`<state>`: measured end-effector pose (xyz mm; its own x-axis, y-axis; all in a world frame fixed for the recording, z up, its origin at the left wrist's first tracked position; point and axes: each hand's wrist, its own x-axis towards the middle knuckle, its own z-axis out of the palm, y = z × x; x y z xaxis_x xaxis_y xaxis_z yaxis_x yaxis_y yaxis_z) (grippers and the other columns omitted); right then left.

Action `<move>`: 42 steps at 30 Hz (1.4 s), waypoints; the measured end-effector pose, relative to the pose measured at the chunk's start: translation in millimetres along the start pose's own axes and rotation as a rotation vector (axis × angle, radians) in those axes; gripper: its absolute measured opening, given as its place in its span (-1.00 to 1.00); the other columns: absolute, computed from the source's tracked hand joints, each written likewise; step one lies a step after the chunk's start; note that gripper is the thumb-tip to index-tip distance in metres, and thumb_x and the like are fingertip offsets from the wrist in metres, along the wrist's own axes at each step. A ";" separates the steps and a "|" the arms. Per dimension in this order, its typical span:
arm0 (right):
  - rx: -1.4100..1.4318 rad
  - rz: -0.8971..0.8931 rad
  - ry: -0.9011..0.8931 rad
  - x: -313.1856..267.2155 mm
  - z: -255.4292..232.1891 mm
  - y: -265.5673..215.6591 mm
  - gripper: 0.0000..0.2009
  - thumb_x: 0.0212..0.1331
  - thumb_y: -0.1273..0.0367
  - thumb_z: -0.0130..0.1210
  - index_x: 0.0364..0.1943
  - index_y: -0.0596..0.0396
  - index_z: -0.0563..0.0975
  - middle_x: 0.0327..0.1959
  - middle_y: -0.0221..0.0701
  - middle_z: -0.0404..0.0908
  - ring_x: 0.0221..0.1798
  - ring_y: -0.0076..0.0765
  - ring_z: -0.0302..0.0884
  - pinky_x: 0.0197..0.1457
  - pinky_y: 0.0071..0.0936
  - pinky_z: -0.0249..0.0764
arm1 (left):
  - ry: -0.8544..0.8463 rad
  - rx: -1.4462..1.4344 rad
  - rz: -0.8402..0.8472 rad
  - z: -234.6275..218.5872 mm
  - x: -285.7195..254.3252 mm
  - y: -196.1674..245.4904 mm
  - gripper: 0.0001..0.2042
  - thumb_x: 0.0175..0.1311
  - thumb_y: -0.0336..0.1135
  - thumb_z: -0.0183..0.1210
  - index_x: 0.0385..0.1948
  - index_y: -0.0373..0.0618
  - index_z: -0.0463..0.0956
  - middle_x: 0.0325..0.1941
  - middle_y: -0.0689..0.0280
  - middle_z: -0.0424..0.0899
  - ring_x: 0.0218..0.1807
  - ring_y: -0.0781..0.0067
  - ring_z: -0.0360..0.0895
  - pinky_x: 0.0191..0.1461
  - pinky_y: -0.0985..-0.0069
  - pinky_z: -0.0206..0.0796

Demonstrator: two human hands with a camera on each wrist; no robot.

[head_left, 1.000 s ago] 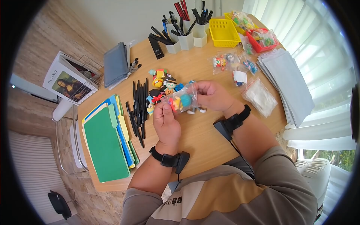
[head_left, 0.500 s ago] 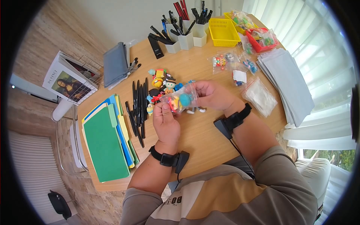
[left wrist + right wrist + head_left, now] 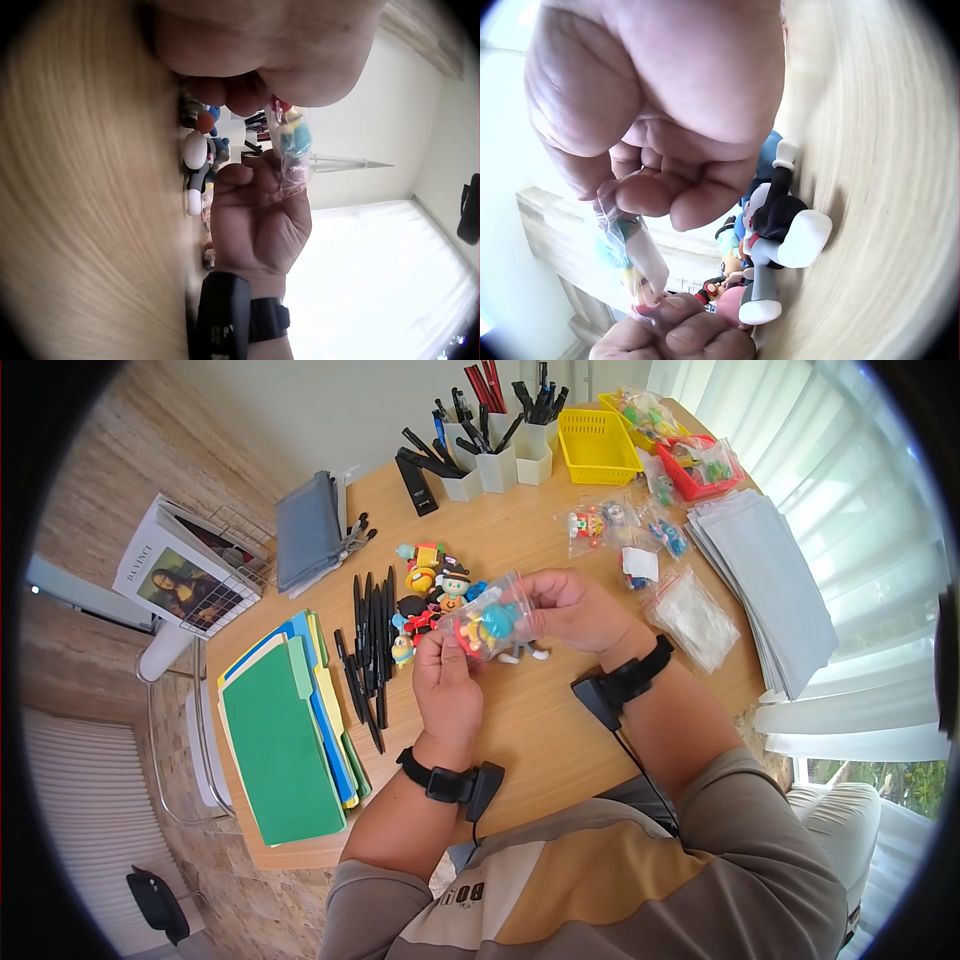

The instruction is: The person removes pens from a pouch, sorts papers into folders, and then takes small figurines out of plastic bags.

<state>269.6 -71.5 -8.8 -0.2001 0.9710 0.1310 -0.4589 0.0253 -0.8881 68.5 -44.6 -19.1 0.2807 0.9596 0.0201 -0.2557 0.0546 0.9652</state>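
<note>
A clear plastic bag [image 3: 492, 622] with a small red, yellow and teal toy inside is stretched between both hands above the table. My left hand [image 3: 447, 695] pinches its near left end between thumb and fingers. At the far right end, my right hand [image 3: 582, 612] pinches the plastic. The left wrist view shows the bag [image 3: 294, 142] raised off the tabletop, its toy's teal part towards the right hand [image 3: 259, 225]. Just beyond the hands lie several toy figures [image 3: 452, 588]. A black, grey and white figure [image 3: 776, 232] lies under the right hand, partly hidden in the head view.
Black pens [image 3: 375, 650] and stacked folders [image 3: 280, 740] lie left. Pen holders [image 3: 497, 472] and a yellow basket [image 3: 598, 450] stand at the back. To the right are bagged toys [image 3: 588, 525], a red basket [image 3: 700, 472], a pack of clear bags [image 3: 693, 620] and grey-white sheets [image 3: 765, 580].
The bag has shifted slightly to the right and tilted, its right end a little higher. Both hands keep their pinch and have barely moved.
</note>
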 end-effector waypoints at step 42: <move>0.079 -0.111 -0.019 1.3 1.2 -2.4 -0.68 0.20 0.38 0.25 0.02 0.13 0.50 -0.03 -0.46 0.57 -0.03 -0.57 0.51 0.06 -0.56 0.46 | -0.325 -0.157 0.076 5.3 -2.3 4.1 -0.33 0.12 -0.56 0.32 0.29 -0.17 0.16 0.15 0.28 0.42 0.20 0.42 0.39 0.30 0.40 0.27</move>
<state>269.4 -70.6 -5.9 -0.1606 0.9585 0.2357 -0.5462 0.1126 -0.8301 71.7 -48.0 -13.7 0.5284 0.8260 0.1963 -0.4189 0.0525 0.9065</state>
